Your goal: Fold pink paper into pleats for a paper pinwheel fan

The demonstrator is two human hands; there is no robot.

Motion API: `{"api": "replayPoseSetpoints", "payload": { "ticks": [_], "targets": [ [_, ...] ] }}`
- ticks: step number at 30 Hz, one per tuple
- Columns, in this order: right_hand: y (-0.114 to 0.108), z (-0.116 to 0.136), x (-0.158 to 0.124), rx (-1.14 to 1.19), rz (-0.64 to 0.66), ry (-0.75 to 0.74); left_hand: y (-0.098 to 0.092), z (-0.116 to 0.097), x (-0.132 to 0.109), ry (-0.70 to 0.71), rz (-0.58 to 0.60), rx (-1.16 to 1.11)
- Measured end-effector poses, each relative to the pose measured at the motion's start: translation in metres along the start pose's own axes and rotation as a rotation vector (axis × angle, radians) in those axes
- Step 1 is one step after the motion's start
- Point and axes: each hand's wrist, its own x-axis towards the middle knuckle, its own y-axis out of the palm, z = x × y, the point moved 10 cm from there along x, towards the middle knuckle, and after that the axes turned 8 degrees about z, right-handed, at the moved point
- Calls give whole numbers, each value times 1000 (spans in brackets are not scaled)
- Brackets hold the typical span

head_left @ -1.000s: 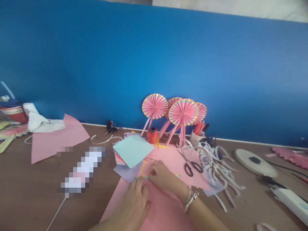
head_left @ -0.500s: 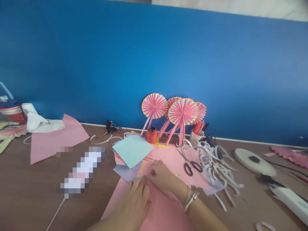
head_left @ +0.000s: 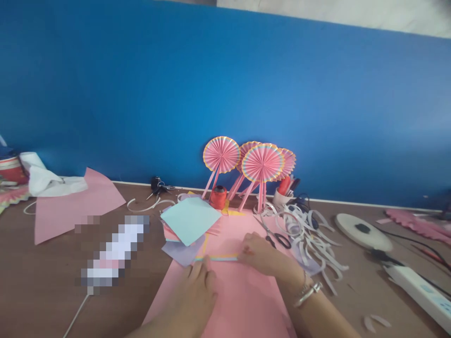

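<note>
Soft, moderate light with only faint shadows. The blue panel (head_left: 218, 84) looks brighter from centre to right, darker at far left. A silver bracelet (head_left: 309, 295) glints at lower right. Fine detail is slightly smeared; coarse mosaic blocks (head_left: 116, 249) cover a patch at lower left. Wide-angle stretching toward the edges.

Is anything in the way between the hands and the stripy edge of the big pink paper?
No, nothing visible is. The left hand is at the left end of the striped edge of the pink paper, the right hand at its right. The scissors lie beyond the right hand.
</note>
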Motion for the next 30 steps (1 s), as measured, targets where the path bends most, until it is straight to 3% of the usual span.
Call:
{"api": "replayPoseSetpoints", "payload": {
  "ticks": [6,11,30],
  "targets": [
    [0,-21,-2,-29,-37,94,-1,8,2,-82,72,-101],
    [2,-22,0,9,-64,43,-6,13,-2,-136,33,-152],
    [9,-29,6,-72,-93,122,-3,13,-2,-144,68,-137]
  ]
}}
